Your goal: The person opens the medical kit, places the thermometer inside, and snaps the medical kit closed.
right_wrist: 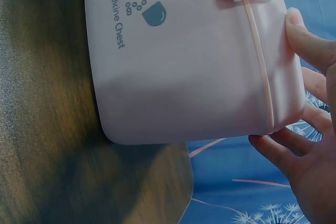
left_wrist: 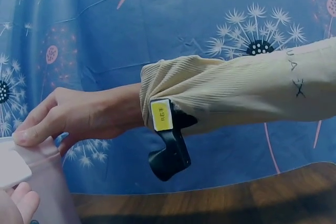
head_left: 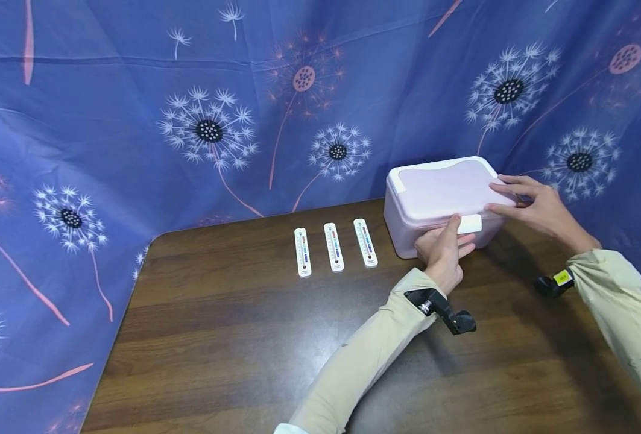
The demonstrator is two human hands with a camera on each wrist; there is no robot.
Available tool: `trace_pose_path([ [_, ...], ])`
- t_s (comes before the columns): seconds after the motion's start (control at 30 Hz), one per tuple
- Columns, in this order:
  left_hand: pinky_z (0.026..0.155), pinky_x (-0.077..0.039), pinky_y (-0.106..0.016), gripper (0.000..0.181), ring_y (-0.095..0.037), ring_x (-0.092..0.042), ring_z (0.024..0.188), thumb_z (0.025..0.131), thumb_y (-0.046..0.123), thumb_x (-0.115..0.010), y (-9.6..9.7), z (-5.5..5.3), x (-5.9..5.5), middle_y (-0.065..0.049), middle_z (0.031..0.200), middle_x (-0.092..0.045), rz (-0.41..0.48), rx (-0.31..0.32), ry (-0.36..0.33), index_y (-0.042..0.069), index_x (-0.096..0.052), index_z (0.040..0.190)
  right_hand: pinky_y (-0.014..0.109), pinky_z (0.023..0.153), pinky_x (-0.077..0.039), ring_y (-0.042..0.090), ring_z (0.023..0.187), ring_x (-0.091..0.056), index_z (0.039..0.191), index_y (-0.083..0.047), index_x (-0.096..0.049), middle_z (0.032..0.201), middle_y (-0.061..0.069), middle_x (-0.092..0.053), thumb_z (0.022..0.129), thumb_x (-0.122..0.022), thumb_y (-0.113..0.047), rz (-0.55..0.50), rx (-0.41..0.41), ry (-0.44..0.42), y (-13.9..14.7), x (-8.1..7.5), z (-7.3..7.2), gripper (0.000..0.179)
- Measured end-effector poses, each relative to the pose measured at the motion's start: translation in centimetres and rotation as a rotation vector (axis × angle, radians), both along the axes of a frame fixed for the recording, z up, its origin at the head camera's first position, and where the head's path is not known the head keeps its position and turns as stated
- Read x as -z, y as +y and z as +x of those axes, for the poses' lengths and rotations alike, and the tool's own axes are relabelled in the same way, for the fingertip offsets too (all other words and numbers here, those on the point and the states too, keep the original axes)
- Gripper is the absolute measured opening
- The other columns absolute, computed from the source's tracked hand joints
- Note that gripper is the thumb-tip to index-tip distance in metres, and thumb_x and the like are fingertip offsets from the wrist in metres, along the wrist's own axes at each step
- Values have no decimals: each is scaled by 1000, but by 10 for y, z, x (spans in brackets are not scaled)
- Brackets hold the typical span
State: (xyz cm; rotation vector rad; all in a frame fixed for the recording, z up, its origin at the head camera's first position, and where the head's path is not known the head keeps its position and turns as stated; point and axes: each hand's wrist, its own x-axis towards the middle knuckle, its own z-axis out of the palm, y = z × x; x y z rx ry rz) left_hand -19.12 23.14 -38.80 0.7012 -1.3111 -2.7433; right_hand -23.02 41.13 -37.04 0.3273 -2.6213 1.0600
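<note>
A pale pink medicine chest [head_left: 445, 187] with a white-edged lid stands at the back right of the table, its lid down. "Medicine Chest" is printed on its front [right_wrist: 178, 77]. A white latch [head_left: 470, 224] sticks out from the front edge of the lid. My left hand [head_left: 442, 256] is at that latch, thumb at its side and fingers beneath, pinching it. My right hand [head_left: 543, 208] grips the right end of the lid, thumb on the front and fingers around the side. Left fingertips [left_wrist: 26, 200] show below the latch in the left wrist view.
Three white thermometers [head_left: 302, 252] [head_left: 333, 247] [head_left: 365, 243] lie in a row left of the chest on the brown wooden table [head_left: 217, 337]. A blue dandelion-print cloth [head_left: 135, 120] hangs behind the table. Each wrist carries a black camera mount [head_left: 442, 307].
</note>
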Motion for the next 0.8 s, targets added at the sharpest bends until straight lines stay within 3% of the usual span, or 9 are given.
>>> trace_pose_path([
  [0.27,53,-53,-48,16,-43,-66,68,74,3,-76,-7,4,0,-13,71,-65,-7,12,16,-3,-62,70,4,69,-36,-13,97,-44,123,-5,-63,134,21,-49,77,-78,-14,3,2,13,-1,4,0,50],
  [0.5,52,-54,-43,13,-39,-67,68,71,-1,-76,-8,9,4,-8,67,-65,-42,-10,94,0,-63,71,6,70,-34,-10,106,-42,123,-7,-63,136,17,-50,77,-78,-14,5,6,14,-1,3,-2,50],
  [0.63,55,-54,-44,11,-30,-67,66,69,-3,-76,-10,12,8,-7,65,-65,-93,3,156,-1,-66,72,7,70,-33,-9,110,-40,124,-8,-62,137,15,-49,78,-78,-14,7,16,6,0,3,0,50],
  [0.8,54,-55,-34,10,-16,-65,63,70,-5,-74,-14,15,15,-6,68,-67,-157,28,219,-4,-69,78,6,75,-30,-3,118,-39,125,-8,-62,138,15,-48,78,-78,-17,18,33,-4,0,5,-1,51],
])
